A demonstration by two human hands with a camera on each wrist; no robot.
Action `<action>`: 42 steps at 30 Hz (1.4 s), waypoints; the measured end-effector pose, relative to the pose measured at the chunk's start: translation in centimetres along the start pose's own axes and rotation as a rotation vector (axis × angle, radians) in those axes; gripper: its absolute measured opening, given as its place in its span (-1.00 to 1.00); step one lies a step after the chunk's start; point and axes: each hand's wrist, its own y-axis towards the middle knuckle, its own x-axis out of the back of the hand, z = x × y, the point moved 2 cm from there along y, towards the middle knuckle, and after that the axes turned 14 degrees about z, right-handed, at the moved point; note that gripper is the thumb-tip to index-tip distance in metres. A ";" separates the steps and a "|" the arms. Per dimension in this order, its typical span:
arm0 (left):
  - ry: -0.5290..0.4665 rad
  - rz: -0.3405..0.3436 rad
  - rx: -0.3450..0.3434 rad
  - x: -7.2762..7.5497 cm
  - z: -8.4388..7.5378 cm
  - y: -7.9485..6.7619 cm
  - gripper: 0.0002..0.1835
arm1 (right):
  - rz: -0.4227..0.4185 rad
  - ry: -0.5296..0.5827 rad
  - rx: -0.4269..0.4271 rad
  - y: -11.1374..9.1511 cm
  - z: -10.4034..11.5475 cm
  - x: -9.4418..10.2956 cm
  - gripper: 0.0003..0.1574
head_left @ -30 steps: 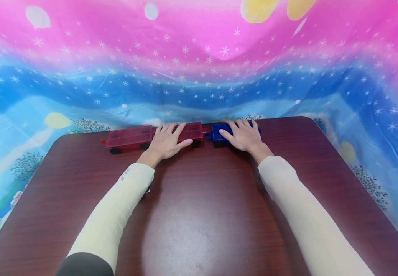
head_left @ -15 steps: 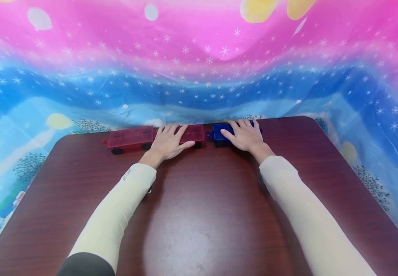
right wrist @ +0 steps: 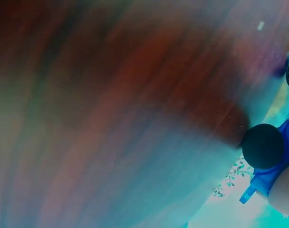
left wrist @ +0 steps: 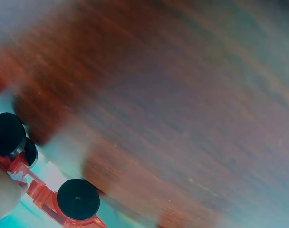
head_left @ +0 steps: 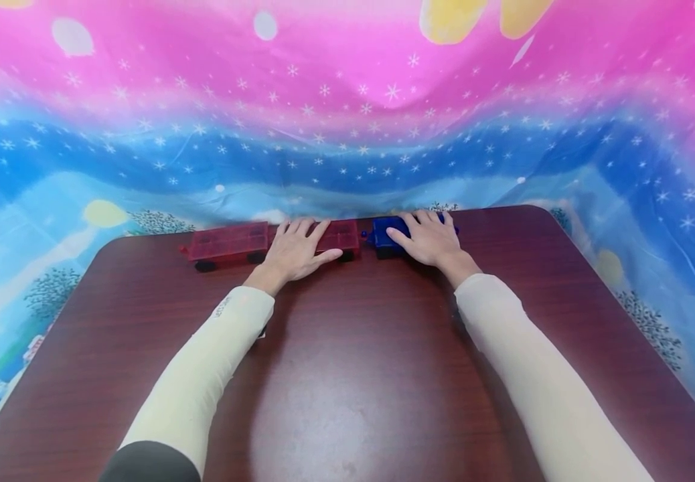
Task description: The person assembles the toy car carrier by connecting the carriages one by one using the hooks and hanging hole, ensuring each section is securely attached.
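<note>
Two red see-through toy train cars stand in a row along the far table edge in the head view: a left one (head_left: 229, 239) and a right one (head_left: 343, 234). My left hand (head_left: 293, 251) rests over the inner part of the row, fingers stretched over the top, thumb along the near side. Its palm hides where the red cars meet. A blue toy train car (head_left: 385, 231) stands right of them, its small round coupling (head_left: 364, 234) close to the right red car's end. My right hand (head_left: 434, 241) lies on top of the blue car, fingers spread, covering most of it.
The dark red-brown wooden table (head_left: 347, 375) has rounded far corners. Just behind the cars hangs a pink and blue cloth (head_left: 347, 154) with printed snowflakes, which also wraps both sides. Black wheels (left wrist: 78, 199) of a red car show from below in the left wrist view.
The head view has shifted slightly. Both hands stay on the cars, and the cars keep nearly the same places, appearing only a little further right.
</note>
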 end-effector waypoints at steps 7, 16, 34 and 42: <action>0.002 0.052 -0.011 0.5 -0.2 0.2 -0.02 | 0.015 0.018 0.010 -0.2 -0.2 0.3 0.13; -0.026 0.048 -0.005 1.2 -0.2 -0.3 -0.01 | -0.005 0.038 0.034 -0.7 0.1 0.9 0.10; -0.076 -0.043 0.143 2.0 2.7 -2.9 -0.05 | -0.041 -0.012 0.082 -1.2 2.7 2.2 -0.04; -0.115 -0.103 0.168 2.6 4.5 -4.8 -0.10 | -0.043 0.000 0.102 -0.9 4.4 2.4 -0.04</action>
